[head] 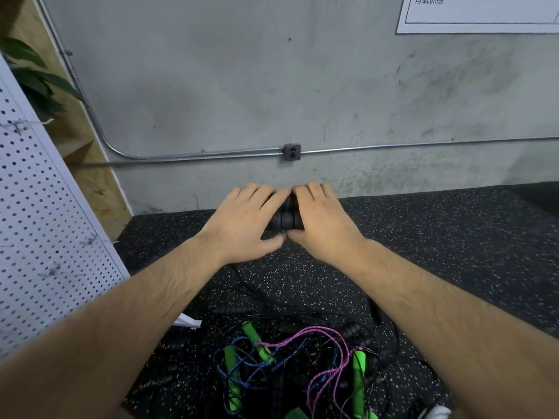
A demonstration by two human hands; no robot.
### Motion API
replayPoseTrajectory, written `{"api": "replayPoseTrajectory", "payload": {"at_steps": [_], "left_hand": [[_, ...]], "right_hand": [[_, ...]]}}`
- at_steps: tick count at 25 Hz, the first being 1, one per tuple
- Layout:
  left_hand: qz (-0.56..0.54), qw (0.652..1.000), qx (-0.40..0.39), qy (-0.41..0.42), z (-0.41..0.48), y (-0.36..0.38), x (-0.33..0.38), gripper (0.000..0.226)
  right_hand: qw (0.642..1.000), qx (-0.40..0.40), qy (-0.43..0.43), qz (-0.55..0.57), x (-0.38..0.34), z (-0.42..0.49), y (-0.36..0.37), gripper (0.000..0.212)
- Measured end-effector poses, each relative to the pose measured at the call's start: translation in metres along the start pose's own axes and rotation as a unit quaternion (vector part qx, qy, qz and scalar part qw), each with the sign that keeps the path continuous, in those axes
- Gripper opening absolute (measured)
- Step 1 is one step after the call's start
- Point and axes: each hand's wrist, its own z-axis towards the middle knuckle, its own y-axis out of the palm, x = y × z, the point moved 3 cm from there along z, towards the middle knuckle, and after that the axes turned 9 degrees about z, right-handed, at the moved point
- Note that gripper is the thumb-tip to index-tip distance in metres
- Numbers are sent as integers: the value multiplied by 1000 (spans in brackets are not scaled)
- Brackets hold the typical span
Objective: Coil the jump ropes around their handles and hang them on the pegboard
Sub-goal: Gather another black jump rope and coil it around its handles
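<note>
Left hand (242, 220) and right hand (322, 220) meet out front, fingers of both curled round the black handles (286, 219). Wall poster (478, 13) up top reads 有氧训练.

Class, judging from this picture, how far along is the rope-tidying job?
Done: no rope hangs on the visible pegboard yet. In hand: left hand and right hand grip black handles together. Left: the tangled pile of ropes on the floor, uncoiled.
</note>
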Motion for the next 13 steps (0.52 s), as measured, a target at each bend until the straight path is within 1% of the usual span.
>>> {"api": "replayPoseTrajectory", "payload": {"at_steps": [2,4,6,7,8,9,10,11,12,13], "left_hand": [[4,999,31,39,-3,-1,-6,73],[6,997,42,62,-7,1,-15,67],[12,997,41,71,-9,4,-21,64],[13,997,36,67,-10,3,-25,64],[15,997,33,61,-11,1,-28,64],[20,998,33,54,-13,-1,-32,63],[25,998,31,48,-15,-2,-36,62],[27,998,28,41,-18,-3,-41,60],[20,999,23,31,-20,-4,-45,58],[7,1000,21,19,-22,-5,-48,57]], "right_hand": [[1000,18,-12,20,-5,1,-1,65],[999,20,-9,47,-10,0,-2,67],[992,33,27,116,-12,-2,-3,79],[980,46,60,182,-12,-2,-2,89],[957,61,95,267,-13,-2,0,99],[922,75,129,357,-12,-3,7,106],[885,76,166,429,-13,-3,17,106],[860,60,196,468,-17,-3,30,97],[853,23,215,476,-21,-2,45,83],[854,-32,222,470,-28,0,60,72]]}}
